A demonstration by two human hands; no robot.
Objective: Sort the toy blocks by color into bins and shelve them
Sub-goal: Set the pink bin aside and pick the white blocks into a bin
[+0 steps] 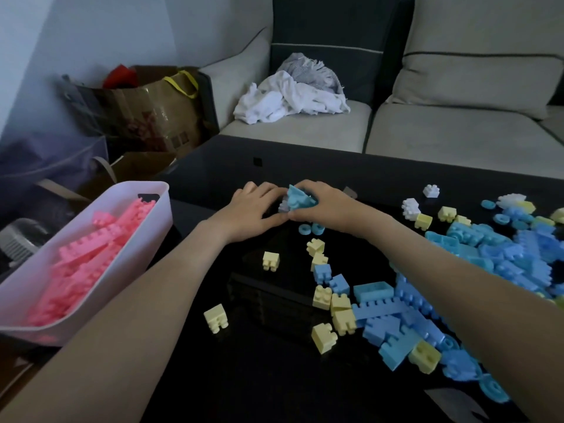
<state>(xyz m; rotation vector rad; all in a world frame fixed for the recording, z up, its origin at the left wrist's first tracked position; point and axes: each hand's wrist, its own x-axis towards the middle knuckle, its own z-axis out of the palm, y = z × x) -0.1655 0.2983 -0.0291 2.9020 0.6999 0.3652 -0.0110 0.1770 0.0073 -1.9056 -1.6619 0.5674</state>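
Both hands meet over the far middle of the black table (pixel 274 386). My right hand (pixel 323 206) grips a light blue block (pixel 299 200) from the right. My left hand (pixel 253 209) holds the same cluster from the left, where a darker piece shows under the blue one. A white bin (pixel 91 264) full of pink blocks (pixel 88 264) stands at the left. Blue blocks (pixel 500 254) lie piled at the right, with pale yellow blocks (pixel 323 296) scattered in the middle and white blocks (pixel 431 190) further back.
Two blue ring pieces (pixel 311 229) lie just below my hands. A grey sofa (pixel 457 126) with crumpled cloths (pixel 293 96) stands behind the table. Paper bags and boxes (pixel 146 111) crowd the floor at the left.
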